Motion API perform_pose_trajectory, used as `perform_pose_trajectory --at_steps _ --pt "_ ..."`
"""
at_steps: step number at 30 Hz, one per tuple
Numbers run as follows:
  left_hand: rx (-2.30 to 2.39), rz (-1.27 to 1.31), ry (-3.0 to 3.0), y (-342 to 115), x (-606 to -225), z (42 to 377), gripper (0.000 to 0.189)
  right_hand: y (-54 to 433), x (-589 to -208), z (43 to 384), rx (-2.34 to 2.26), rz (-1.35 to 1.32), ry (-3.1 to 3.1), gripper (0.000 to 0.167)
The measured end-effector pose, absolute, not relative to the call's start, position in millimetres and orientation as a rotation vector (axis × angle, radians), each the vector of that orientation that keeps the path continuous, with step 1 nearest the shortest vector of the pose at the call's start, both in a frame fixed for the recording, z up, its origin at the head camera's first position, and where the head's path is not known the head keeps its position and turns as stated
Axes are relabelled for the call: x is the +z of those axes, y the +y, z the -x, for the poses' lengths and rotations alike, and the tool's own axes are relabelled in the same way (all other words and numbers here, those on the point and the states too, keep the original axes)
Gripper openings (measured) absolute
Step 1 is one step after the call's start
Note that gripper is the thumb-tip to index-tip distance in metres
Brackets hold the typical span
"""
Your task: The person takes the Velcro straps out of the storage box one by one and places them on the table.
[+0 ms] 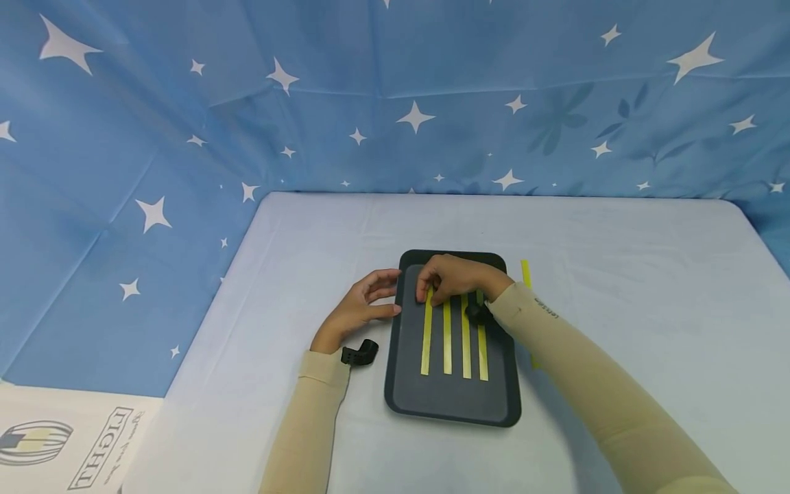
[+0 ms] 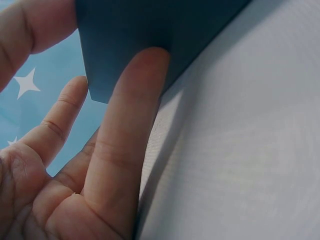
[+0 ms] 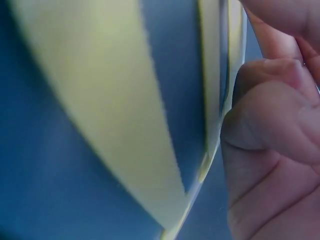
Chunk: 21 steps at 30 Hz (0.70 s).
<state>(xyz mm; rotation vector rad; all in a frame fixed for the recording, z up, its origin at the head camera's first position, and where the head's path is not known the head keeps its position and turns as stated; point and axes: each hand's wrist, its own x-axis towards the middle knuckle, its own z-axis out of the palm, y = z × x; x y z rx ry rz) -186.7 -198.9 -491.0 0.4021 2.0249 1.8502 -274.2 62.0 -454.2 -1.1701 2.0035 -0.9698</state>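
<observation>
A dark grey rectangular tray [image 1: 432, 401] with rounded corners lies on the table, several narrow yellow strips [image 1: 447, 343] running lengthwise over it. My right hand [image 1: 459, 273] reaches across its far part, with thumb and fingers pinching the far end of the leftmost yellow strip [image 1: 426, 343]. Close by in the right wrist view, the curled fingers [image 3: 270, 115] partly hide the strip's end. At the tray's left side is my left hand [image 1: 363, 305], its fingers loosely extended. Its fingertips [image 2: 150, 60] touch the tray's side wall [image 2: 120, 30] in the left wrist view.
Another yellow strip [image 1: 526, 272] lies on the white-covered table [image 1: 648, 288] right of the tray, partly hidden beneath my right forearm. A blue curtain [image 1: 370, 68] with white stars hangs behind and to the left. A printed white cloth [image 1: 92, 405] is at the lower left.
</observation>
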Motion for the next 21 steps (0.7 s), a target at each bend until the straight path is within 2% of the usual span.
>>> perform_pose_trajectory --at_steps 13,21 --pt "1.860 -0.402 2.017 -196 -487 186 0.074 67 -441 271 -1.054 1.187 2.044 0.008" --pt "1.842 -0.374 2.032 -197 -489 184 0.071 79 -432 267 -1.217 1.152 2.026 0.018"
